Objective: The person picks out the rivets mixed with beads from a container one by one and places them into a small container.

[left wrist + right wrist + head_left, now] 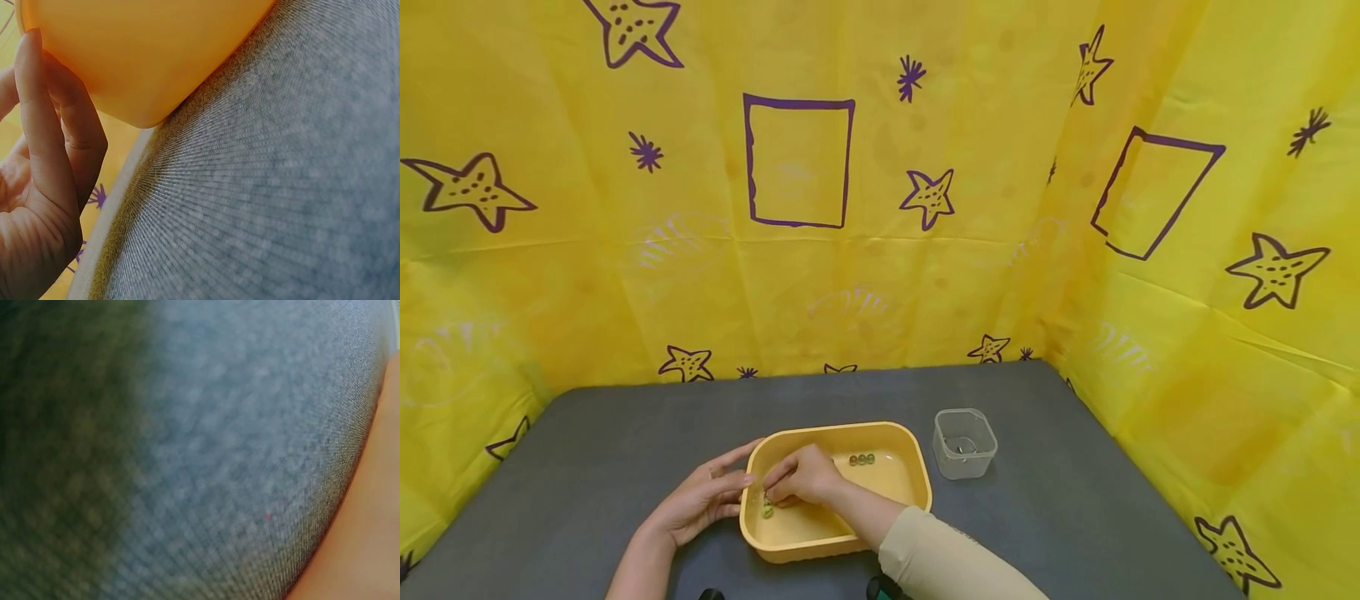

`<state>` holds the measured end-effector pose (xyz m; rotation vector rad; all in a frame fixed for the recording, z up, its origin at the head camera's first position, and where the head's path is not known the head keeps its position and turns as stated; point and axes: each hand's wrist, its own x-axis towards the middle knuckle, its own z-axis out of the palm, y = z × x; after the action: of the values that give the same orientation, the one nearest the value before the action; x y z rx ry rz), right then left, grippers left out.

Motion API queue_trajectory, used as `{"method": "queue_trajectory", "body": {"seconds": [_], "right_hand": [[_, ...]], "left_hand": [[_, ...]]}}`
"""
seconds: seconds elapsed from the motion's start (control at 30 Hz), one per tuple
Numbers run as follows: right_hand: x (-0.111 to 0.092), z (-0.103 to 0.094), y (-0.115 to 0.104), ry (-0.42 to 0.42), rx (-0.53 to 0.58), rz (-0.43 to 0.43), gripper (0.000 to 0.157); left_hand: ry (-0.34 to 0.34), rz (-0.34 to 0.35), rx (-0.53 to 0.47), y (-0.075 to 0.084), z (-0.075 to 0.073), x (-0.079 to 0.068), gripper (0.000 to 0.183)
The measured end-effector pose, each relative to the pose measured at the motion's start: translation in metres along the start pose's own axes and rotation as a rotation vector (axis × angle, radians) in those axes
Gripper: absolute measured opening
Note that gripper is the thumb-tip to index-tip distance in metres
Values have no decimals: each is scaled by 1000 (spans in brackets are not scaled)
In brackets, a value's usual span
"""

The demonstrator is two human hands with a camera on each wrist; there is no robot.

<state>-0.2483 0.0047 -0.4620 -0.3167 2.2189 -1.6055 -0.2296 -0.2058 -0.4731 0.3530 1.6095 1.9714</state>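
Observation:
A yellow tray with rounded corners sits on the dark table. My left hand rests against its left side, the thumb by the rim and the other fingers along the outer wall. In the left wrist view those fingers touch the tray wall. My right hand reaches inside the tray, its fingertips pinching a small marble at the left end, mostly hidden by the fingers. Just below lies a greenish marble. A short row of marbles lies near the tray's back wall. The right wrist view does not show the hand.
Right of the tray stands a clear plastic container with a few small dark things in it. The grey table meets yellow patterned cloth at the back and sides. Dark objects show at the front edge.

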Motion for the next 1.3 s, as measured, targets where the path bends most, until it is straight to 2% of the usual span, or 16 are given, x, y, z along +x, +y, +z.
{"method": "queue_trajectory", "body": {"seconds": [0.83,1.3], "right_hand": [[-2,2,-3,0,-107,-11,4],[-1,0,-3,17,-120,-19,4]], "left_hand": [[-2,-9,-30,1,1,-1,73],[8,-9,-21,-1,0,0,75]]}}
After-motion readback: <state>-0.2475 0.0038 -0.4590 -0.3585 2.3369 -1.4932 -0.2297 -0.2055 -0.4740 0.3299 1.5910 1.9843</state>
